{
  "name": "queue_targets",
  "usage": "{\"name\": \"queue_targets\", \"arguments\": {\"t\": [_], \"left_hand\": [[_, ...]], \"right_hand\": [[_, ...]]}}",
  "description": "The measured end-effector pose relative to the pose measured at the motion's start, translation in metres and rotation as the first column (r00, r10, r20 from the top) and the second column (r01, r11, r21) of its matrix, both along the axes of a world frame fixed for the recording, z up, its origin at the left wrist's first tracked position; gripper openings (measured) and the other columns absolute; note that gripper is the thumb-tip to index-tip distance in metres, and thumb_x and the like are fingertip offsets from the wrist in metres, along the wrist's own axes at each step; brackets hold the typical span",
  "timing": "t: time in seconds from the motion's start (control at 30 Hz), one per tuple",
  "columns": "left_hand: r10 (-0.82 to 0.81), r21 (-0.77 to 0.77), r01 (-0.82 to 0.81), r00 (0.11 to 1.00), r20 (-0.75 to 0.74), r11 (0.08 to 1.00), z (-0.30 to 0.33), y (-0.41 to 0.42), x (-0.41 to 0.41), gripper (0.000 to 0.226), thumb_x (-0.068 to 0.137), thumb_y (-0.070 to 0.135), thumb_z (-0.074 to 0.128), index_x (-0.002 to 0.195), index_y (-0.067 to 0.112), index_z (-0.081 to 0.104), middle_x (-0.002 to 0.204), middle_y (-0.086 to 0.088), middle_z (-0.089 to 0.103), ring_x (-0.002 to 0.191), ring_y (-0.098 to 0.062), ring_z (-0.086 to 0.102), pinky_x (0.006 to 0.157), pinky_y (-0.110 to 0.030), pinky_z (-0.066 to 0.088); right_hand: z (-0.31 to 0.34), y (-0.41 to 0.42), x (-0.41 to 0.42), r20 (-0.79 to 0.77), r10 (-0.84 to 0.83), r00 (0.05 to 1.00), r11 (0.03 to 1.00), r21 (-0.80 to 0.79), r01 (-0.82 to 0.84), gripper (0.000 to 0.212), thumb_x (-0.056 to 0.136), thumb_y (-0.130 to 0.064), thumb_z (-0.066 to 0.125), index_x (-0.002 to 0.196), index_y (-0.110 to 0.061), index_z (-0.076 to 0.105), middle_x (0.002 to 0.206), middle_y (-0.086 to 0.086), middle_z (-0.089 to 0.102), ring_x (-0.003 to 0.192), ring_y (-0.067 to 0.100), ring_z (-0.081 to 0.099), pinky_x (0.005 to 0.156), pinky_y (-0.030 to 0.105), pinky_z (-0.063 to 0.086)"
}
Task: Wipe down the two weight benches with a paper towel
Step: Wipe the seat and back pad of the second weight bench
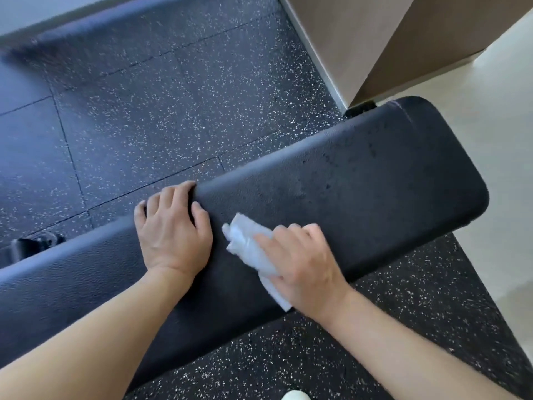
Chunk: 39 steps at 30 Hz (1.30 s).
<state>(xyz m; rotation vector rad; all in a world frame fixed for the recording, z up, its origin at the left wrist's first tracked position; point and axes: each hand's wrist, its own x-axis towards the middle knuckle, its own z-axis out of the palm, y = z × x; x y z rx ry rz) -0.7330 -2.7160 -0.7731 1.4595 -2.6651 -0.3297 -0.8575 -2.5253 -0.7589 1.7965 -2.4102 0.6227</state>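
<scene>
A black padded weight bench (375,174) runs from lower left to upper right across the view. My left hand (176,232) lies on its pad, fingers curled over the far edge. My right hand (300,264) presses a folded white paper towel (248,246) flat against the pad, near the front edge. The towel sticks out past my fingers to the left and below my palm. A second dark padded bench (86,33) shows blurred along the top left.
Black rubber floor tiles with white specks (173,111) surround the bench. A beige wall corner (360,53) with a metal trim stands at the upper right, next to pale flooring (504,125). A black metal bracket (31,243) sits at the left.
</scene>
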Motion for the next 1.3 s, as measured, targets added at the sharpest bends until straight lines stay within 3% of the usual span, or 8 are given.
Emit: {"name": "queue_targets", "arguments": {"t": [0.23, 0.3, 0.43, 0.53, 0.7, 0.83, 1.07, 1.3], "left_hand": [[-0.011, -0.008, 0.011, 1.000, -0.005, 1.000, 0.000, -0.003, 0.002, 0.046, 0.094, 0.036, 0.042, 0.134, 0.021, 0.060, 0.127, -0.004, 0.066, 0.118, -0.032, 0.056, 0.114, -0.057, 0.035], [-0.010, 0.010, 0.010, 1.000, 0.007, 1.000, 0.000, -0.003, 0.002, 0.047, 0.094, 0.036, 0.041, 0.135, 0.021, 0.061, 0.130, -0.003, 0.066, 0.120, -0.031, 0.055, 0.116, -0.056, 0.033], [-0.016, 0.043, 0.015, 1.000, 0.005, 0.999, 0.001, -0.003, 0.003, 0.041, 0.094, 0.031, 0.043, 0.126, 0.015, 0.063, 0.129, -0.006, 0.066, 0.119, -0.033, 0.056, 0.115, -0.058, 0.033], [-0.017, 0.053, 0.016, 1.000, 0.013, 0.998, 0.001, -0.003, 0.002, 0.045, 0.092, 0.029, 0.045, 0.132, 0.017, 0.062, 0.132, -0.002, 0.064, 0.122, -0.031, 0.055, 0.117, -0.057, 0.031], [-0.011, 0.065, 0.012, 1.000, -0.013, 0.998, 0.002, -0.003, 0.002, 0.049, 0.093, 0.031, 0.043, 0.137, 0.020, 0.060, 0.134, -0.001, 0.063, 0.124, -0.031, 0.055, 0.120, -0.057, 0.029], [-0.011, 0.085, 0.013, 1.000, -0.021, 0.996, 0.004, -0.002, 0.002, 0.050, 0.095, 0.031, 0.040, 0.139, 0.019, 0.060, 0.134, -0.003, 0.062, 0.125, -0.032, 0.054, 0.121, -0.056, 0.026], [0.003, 0.096, 0.002, 0.999, -0.053, 0.995, 0.001, -0.003, 0.004, 0.049, 0.094, 0.030, 0.038, 0.135, 0.015, 0.060, 0.131, -0.005, 0.063, 0.122, -0.033, 0.053, 0.121, -0.058, 0.026], [0.008, 0.071, -0.003, 0.997, -0.072, 0.997, 0.003, 0.000, 0.004, 0.047, 0.095, 0.031, 0.038, 0.132, 0.018, 0.062, 0.131, -0.001, 0.066, 0.123, -0.031, 0.056, 0.121, -0.056, 0.027]], "right_hand": [[-0.001, -0.110, -0.075, 0.028, -0.431, 0.902, 0.896, 0.129, 0.424, 0.018, 0.086, -0.023, 0.063, 0.099, -0.011, 0.066, 0.086, 0.007, 0.056, 0.076, 0.031, 0.053, 0.068, 0.041, 0.035], [-0.002, -0.140, -0.049, 0.025, -0.428, 0.904, 0.894, 0.161, 0.418, 0.016, 0.086, -0.024, 0.063, 0.098, -0.013, 0.065, 0.089, 0.005, 0.057, 0.079, 0.030, 0.054, 0.070, 0.040, 0.032], [0.001, -0.165, 0.008, 0.026, -0.214, 0.977, 0.969, 0.130, 0.209, 0.010, 0.086, -0.023, 0.066, 0.095, -0.016, 0.068, 0.085, 0.002, 0.059, 0.075, 0.027, 0.056, 0.066, 0.040, 0.033], [-0.001, -0.143, -0.016, -0.020, -0.081, 0.997, 0.991, 0.106, 0.083, 0.018, 0.089, -0.027, 0.066, 0.101, -0.013, 0.070, 0.082, 0.003, 0.056, 0.072, 0.027, 0.054, 0.063, 0.041, 0.036], [-0.002, -0.084, -0.122, -0.131, -0.352, 0.927, 0.924, 0.111, 0.366, 0.017, 0.093, -0.023, 0.060, 0.098, -0.008, 0.066, 0.079, 0.010, 0.051, 0.068, 0.036, 0.052, 0.060, 0.044, 0.037], [-0.001, -0.096, -0.114, -0.150, -0.516, 0.843, 0.825, 0.177, 0.537, 0.015, 0.091, -0.023, 0.062, 0.089, -0.008, 0.059, 0.084, 0.012, 0.054, 0.074, 0.037, 0.054, 0.064, 0.044, 0.037], [-0.009, -0.186, -0.004, -0.034, -0.226, 0.974, 0.961, 0.158, 0.228, 0.016, 0.085, -0.023, 0.067, 0.097, -0.013, 0.067, 0.085, 0.005, 0.056, 0.073, 0.030, 0.052, 0.065, 0.042, 0.034], [-0.010, -0.187, -0.009, 0.028, -0.120, 0.992, 0.983, 0.146, 0.114, 0.016, 0.087, -0.022, 0.066, 0.098, -0.011, 0.067, 0.088, 0.007, 0.059, 0.076, 0.032, 0.056, 0.068, 0.039, 0.031]]}}
